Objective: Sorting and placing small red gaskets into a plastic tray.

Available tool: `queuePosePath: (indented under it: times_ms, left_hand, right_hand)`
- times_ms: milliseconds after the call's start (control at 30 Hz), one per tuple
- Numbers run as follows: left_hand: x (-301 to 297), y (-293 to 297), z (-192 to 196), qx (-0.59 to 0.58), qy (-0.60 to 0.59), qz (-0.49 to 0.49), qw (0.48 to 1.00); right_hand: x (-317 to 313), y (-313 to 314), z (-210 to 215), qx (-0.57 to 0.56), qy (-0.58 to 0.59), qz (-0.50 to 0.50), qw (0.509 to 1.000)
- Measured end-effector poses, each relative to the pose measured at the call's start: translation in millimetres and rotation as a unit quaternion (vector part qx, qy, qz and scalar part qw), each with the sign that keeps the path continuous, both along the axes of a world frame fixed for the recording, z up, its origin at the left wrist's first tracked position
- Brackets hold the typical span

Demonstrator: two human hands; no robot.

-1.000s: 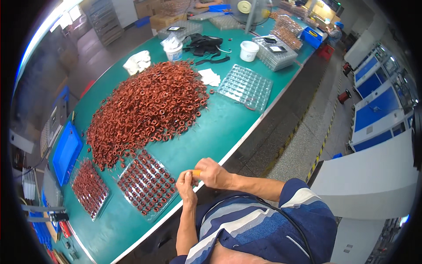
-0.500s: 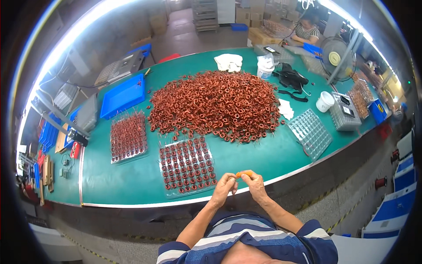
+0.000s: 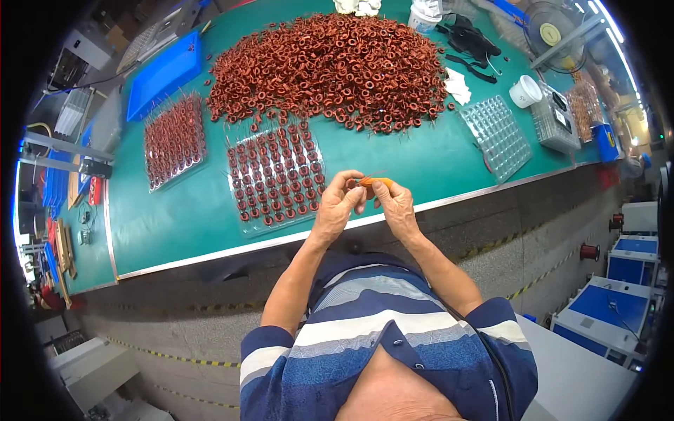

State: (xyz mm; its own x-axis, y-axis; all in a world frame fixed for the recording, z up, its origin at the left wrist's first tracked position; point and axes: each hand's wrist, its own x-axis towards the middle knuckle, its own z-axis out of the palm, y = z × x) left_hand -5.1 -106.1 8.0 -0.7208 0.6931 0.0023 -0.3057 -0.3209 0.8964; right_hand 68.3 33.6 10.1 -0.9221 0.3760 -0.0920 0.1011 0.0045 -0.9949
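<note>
In front of my chest, at the table's near edge, my left hand point(image 3: 341, 203) and my right hand point(image 3: 397, 208) come together, fingertips pinched. Between them shows a small orange thing point(image 3: 380, 182), held in the fingers of my right hand; its kind is hidden by the fingers. A thin reddish wire juts out above it near my left fingertips. What my left fingers grip is covered. Left of my hands lies a clear tray point(image 3: 247, 229) with rows of reddish wire-wound ring coils point(image 3: 276, 174). Beyond is a large heap of such coils point(image 3: 330, 70).
A second filled tray point(image 3: 175, 140) and a blue bin point(image 3: 165, 74) stand at the left. To the right lie an unfilled clear tray point(image 3: 497, 139), a white cup point(image 3: 525, 92), stacked trays point(image 3: 556, 123) and a black bag point(image 3: 469, 38). A fan point(image 3: 554, 35) stands farther back.
My view has tipped downward, so the table sits higher in the picture. My hands stay together; the left fingers now overlap the orange thing more, and a thin wire shows above it.
</note>
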Motion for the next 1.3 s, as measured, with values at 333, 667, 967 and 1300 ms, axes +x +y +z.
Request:
queuePosePath:
  times_ms: [333,667,967,1300]
  left_hand:
    - [18.2,-5.0,12.3,-0.18,0.163,0.087,0.966]
    - [9.7,-17.5,-14.9,-0.171,0.081,-0.025,0.982]
    - [10.3,-27.0,-5.4,-0.124,0.042,-0.064,0.989]
    - [29.0,-18.5,8.5,-0.126,0.034,-0.038,0.991]
  right_hand:
    - [5.4,-1.2,19.4,-0.086,-0.035,-0.049,0.994]
    - [7.9,3.3,11.9,-0.097,-0.044,0.004,0.994]
    - [13.5,9.5,11.9,-0.238,-0.071,0.047,0.968]
    - [33.6,-10.2,21.6,0.136,0.042,-0.025,0.989]
